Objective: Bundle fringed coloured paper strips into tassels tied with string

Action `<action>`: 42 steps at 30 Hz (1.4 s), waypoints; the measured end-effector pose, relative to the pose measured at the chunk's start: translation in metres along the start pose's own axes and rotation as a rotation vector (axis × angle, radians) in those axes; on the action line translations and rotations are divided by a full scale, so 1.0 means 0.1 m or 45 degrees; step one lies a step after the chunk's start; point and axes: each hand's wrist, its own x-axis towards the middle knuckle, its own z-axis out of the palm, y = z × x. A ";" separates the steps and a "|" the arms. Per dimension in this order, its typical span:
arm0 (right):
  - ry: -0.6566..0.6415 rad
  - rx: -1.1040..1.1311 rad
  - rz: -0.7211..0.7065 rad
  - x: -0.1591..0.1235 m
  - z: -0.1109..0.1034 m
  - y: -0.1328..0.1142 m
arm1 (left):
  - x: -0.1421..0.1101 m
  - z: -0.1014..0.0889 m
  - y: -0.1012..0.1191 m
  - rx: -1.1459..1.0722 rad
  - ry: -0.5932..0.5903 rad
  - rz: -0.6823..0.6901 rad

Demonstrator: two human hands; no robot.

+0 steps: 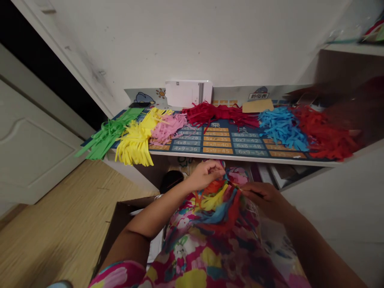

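Over my lap hangs a multicoloured fringe tassel (pixel 220 202), its strips orange, yellow, blue and red. My left hand (pixel 207 175) pinches its top edge with closed fingers. At the right end of that edge, my right hand (pixel 264 196) has its fingers closed on the tassel too, partly smeared by motion. Both hands are just below the desk's front edge. On the desk above them lie bunches of fringed strips: green (pixel 109 134), yellow (pixel 138 136), pink (pixel 168 127), dark red (pixel 220 114), blue (pixel 282 126) and red (pixel 327 132).
A desk mat (pixel 189 149) printed with multiplication tables covers the desk. A white box (pixel 189 93) leans against the wall, and a tan card (pixel 258 106) lies behind the strips. Below the desk are an open shelf with books (pixel 273 176) and a dark box (pixel 115 224) on the left.
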 end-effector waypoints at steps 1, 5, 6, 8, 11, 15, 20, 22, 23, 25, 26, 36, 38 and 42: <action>0.021 0.002 -0.007 -0.01 0.01 0.01 | -0.05 0.01 0.01 0.115 0.020 0.049; 0.106 0.019 -0.053 -0.06 0.07 0.09 | -0.21 0.02 -0.03 0.482 -0.079 0.314; 0.115 0.017 -0.071 -0.07 0.09 0.11 | -0.22 0.02 -0.04 0.524 -0.092 0.340; 0.136 0.004 -0.096 -0.08 0.12 0.15 | -0.21 0.02 -0.07 0.586 -0.080 0.326; 0.205 -0.026 -0.055 -0.09 0.15 0.20 | -0.16 0.00 -0.06 0.667 -0.034 0.288; 0.261 -0.035 0.045 -0.10 0.14 0.21 | -0.11 -0.09 0.04 0.769 -0.012 0.403; 0.317 0.037 0.148 -0.11 0.13 0.23 | -0.10 -0.26 0.07 0.830 -0.095 0.499; 0.349 0.095 0.178 -0.11 0.13 0.24 | -0.10 -0.32 0.05 0.738 -0.095 0.543; 0.363 0.125 0.188 -0.11 0.13 0.25 | -0.10 -0.34 0.05 0.670 -0.091 0.566; 0.382 0.177 0.205 -0.11 0.13 0.28 | -0.10 -0.36 0.05 0.515 -0.059 0.584; 0.385 0.194 0.211 -0.11 0.13 0.29 | -0.10 -0.35 0.06 0.428 -0.038 0.575; 0.388 0.157 0.172 -0.14 0.11 0.34 | -0.16 -0.52 -0.09 -0.275 -0.064 -0.005; 0.352 0.117 0.143 -0.12 0.09 0.28 | -0.15 -0.61 -0.06 0.068 0.238 -0.009; 0.213 0.039 0.045 0.00 0.10 0.10 | -0.12 -0.46 0.16 0.706 0.427 0.369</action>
